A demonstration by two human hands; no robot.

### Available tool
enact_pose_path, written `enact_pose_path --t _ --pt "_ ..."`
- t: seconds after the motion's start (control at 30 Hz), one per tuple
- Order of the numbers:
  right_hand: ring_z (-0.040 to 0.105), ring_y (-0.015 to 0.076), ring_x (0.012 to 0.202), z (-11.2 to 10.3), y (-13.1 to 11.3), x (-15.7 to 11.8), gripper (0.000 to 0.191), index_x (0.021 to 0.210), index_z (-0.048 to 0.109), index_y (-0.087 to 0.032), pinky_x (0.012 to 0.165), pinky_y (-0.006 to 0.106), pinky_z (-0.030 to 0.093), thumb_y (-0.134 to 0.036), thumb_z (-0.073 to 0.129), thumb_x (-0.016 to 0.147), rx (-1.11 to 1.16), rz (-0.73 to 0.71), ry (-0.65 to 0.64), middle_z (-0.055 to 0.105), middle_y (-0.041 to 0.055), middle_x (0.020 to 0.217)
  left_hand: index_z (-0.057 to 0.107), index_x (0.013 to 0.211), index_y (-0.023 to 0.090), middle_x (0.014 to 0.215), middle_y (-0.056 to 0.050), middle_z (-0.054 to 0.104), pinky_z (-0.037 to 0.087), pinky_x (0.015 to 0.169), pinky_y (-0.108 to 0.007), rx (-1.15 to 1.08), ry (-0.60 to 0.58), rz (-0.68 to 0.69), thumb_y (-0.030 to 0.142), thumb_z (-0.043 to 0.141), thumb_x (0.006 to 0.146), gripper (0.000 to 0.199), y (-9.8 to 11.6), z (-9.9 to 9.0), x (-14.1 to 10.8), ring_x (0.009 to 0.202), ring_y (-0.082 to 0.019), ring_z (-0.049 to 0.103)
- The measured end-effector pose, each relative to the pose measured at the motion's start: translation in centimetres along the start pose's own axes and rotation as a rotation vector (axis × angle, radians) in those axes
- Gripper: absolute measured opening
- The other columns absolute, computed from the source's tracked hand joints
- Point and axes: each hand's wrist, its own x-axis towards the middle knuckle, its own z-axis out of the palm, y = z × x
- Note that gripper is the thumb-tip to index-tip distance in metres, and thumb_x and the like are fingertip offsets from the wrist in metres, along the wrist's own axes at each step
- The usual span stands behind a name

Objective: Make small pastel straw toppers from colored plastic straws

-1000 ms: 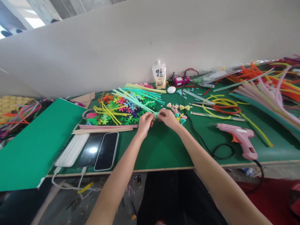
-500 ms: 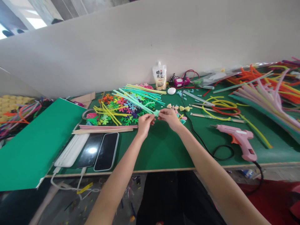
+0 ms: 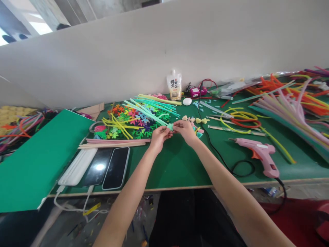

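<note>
Between my two hands, above the green tabletop [image 3: 177,164], is a small pale green fuzzy piece [image 3: 170,127], its exact shape partly covered by fingers. My left hand [image 3: 159,138] pinches its left side with thumb and forefinger. From the right, my right hand [image 3: 185,131] pinches the other side. Just behind lie mint green pipe cleaners [image 3: 146,112] on a heap of colourful snowflake-shaped pieces [image 3: 138,121]. Small pastel pieces and a yellow bow [image 3: 201,120] rest beyond my right hand.
A pink glue gun [image 3: 259,152] lies at the right, its black cord looping leftward. Phones [image 3: 117,168] and a white power bank [image 3: 78,167] sit at the left front. Pipe cleaner bundles [image 3: 293,109] spread at far right. A pouch [image 3: 174,85] stands against the grey partition.
Both hands stay pinched on the pale green piece, with slight finger shifts. The whole view has moved a little, so things on the table appear slightly lower and further left.
</note>
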Motion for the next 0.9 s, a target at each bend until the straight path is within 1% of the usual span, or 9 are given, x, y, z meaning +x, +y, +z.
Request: enact_pose_path --t 0.2,0.37,0.53,0.67,0.73,0.8,0.9 --pt "0.056 0.0107 0.053 0.16 -0.22 -0.45 0.019 0.07 0.058 -0.016 0.06 0.028 0.05 -0.021 0.069 0.056 0.026 0.007 -0.05 0.058 -0.0026 0.055 0.056 0.067 0.013 0.054 0.002 0.06 0.043 0.055 -0.018 -0.062 0.012 -0.003 0.02 0.072 0.06 0.019 -0.19 -0.05 0.3 0.05 -0.005 0.054" --pt "0.056 0.0115 0.054 0.41 -0.31 -0.6 0.021 0.071 0.057 -0.016 0.06 0.028 0.05 -0.023 0.069 0.055 0.006 -0.013 -0.058 0.058 -0.002 0.055 0.053 0.063 0.013 0.053 0.003 0.06 0.044 0.056 -0.019 -0.075 0.012 -0.003 0.017 0.072 0.06 0.019 -0.19 -0.02 0.32 0.05 -0.005 0.054" --pt "0.055 0.0113 0.056 0.42 -0.34 -0.35 0.018 0.071 0.056 -0.017 0.059 0.026 0.048 -0.022 0.066 0.057 -0.057 -0.082 0.009 0.057 -0.0025 0.058 0.055 0.069 0.013 0.059 0.001 0.063 0.047 0.06 -0.02 -0.04 -0.026 -0.024 0.016 0.071 0.06 0.019 -0.06 0.04 0.15 0.055 -0.007 0.059" --pt "0.052 0.0105 0.057 -0.02 -0.48 -0.13 0.012 0.068 0.058 -0.017 0.059 0.025 0.044 -0.02 0.064 0.058 -0.11 -0.129 0.064 0.056 -0.003 0.059 0.055 0.08 0.013 0.067 -0.002 0.067 0.049 0.062 -0.025 0.02 -0.081 -0.056 0.011 0.074 0.054 0.032 0.14 0.02 -0.05 0.059 -0.012 0.063" --pt "0.051 0.0104 0.058 -0.23 -0.64 -0.1 0.01 0.066 0.059 -0.016 0.061 0.026 0.044 -0.018 0.064 0.057 -0.123 -0.132 0.067 0.056 -0.0031 0.059 0.055 0.084 0.014 0.068 -0.002 0.067 0.049 0.059 -0.025 0.052 -0.082 -0.048 0.015 0.074 0.054 0.035 0.25 -0.02 -0.1 0.057 -0.012 0.063" --pt "0.052 0.0108 0.059 -0.3 -0.83 -0.12 0.009 0.063 0.06 -0.016 0.063 0.026 0.044 -0.017 0.065 0.056 -0.124 -0.121 0.055 0.057 -0.003 0.059 0.057 0.084 0.014 0.067 -0.001 0.065 0.048 0.055 -0.023 0.074 -0.066 -0.023 0.022 0.073 0.058 0.032 0.33 -0.06 -0.12 0.053 -0.01 0.06" --pt "0.052 0.0112 0.06 -0.16 -0.99 -0.25 0.01 0.062 0.061 -0.016 0.064 0.026 0.045 -0.015 0.067 0.055 -0.099 -0.071 0.018 0.057 -0.0029 0.058 0.059 0.077 0.013 0.06 0.002 0.061 0.045 0.051 -0.02 0.086 -0.026 0.022 0.027 0.073 0.058 0.027 0.35 -0.11 -0.08 0.049 -0.007 0.055"
